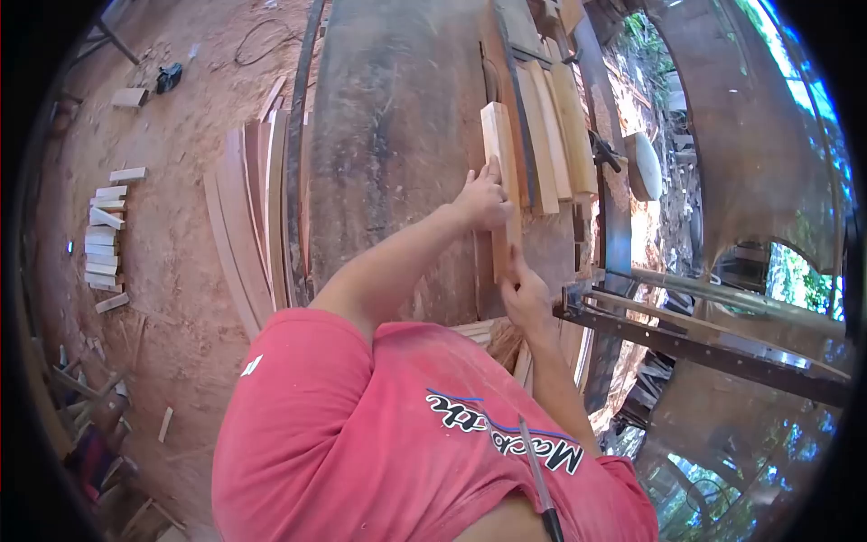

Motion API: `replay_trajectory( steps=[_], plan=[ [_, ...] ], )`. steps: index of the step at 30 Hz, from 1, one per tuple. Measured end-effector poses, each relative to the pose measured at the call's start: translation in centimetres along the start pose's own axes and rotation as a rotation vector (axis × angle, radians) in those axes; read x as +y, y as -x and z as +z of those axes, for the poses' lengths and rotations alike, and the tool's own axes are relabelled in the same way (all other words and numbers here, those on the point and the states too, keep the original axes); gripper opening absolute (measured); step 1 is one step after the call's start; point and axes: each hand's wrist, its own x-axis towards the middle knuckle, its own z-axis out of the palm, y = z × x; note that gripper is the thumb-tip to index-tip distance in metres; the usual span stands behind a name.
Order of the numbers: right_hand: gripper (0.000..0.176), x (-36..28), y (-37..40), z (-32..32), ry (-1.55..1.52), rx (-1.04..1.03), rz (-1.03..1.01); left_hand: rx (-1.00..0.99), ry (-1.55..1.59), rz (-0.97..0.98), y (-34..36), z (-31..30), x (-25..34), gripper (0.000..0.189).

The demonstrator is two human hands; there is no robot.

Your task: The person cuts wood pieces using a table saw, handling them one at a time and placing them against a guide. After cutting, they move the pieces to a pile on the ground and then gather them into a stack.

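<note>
Though staggered, left hand [487,199] ahead of right hand [528,300], fingers of both clamped on the wooden bar [499,135].

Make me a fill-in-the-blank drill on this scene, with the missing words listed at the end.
1. The left hand and right hand hold a bar made of ____.
2. The hand nearer the shirt is the ____ one.
3. The short blocks lie toward the picture's ____ edge.

Missing words: wood; right; left.
</note>
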Motion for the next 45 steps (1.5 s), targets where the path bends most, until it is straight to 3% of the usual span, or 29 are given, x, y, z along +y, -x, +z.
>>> replay_trajectory(
  steps=[2, 3, 5, 6, 8, 11, 18, 26, 31, 45],
  plan=[
    [0.052, -1.9, -0.2, -2.1, -0.005, 0.061, 0.063, 0.126, 0.086, 0.074, 0.1, -0.9, 0.4, 0.047],
    [0.052, -3.3, 0.6, -4.1, 0.025, 0.02, 0.077, 0.122, 0.134, 0.055, 0.9, -0.5, 0.7, 0.047],
    [0.042, -3.9, -0.3, -6.8, 0.033, 0.141, 0.033, 0.208, 0.16, 0.126, 0.0, -1.4, 0.3, 0.048],
    [0.042, -4.3, -1.2, -8.0, 0.036, 0.148, 0.024, 0.153, 0.022, 0.189, 0.4, -3.4, 0.8, 0.05],
    [0.035, -5.1, -2.7, -10.7, 0.153, 0.36, -0.241, 0.203, 0.042, 0.228, -0.8, -3.2, 0.6, 0.05],
    [0.031, -7.1, -5.3, -13.4, 0.044, 0.376, -0.12, 0.273, 0.126, 0.257, -1.7, -4.3, 0.8, 0.051],
    [0.028, -9.6, -11.9, -17.4, 0.007, 0.55, -0.17, 0.337, 0.22, 0.266, -4.2, -6.7, 1.3, 0.053],
    [0.032, -10.9, -19.5, -21.5, 0.016, 0.535, -0.172, 0.419, 0.37, 0.246, -6.8, -7.0, 1.5, 0.048],
    [0.034, -11.4, -24.2, -23.4, -0.143, 0.411, -0.213, 0.413, 0.42, 0.218, -7.7, -8.1, 2.1, 0.05],
    [0.039, -13.1, -32.7, -26.5, 0.002, 0.313, -0.137, 0.409, 0.446, 0.116, -9.6, -10.2, 2.9, 0.058]
  ],
)
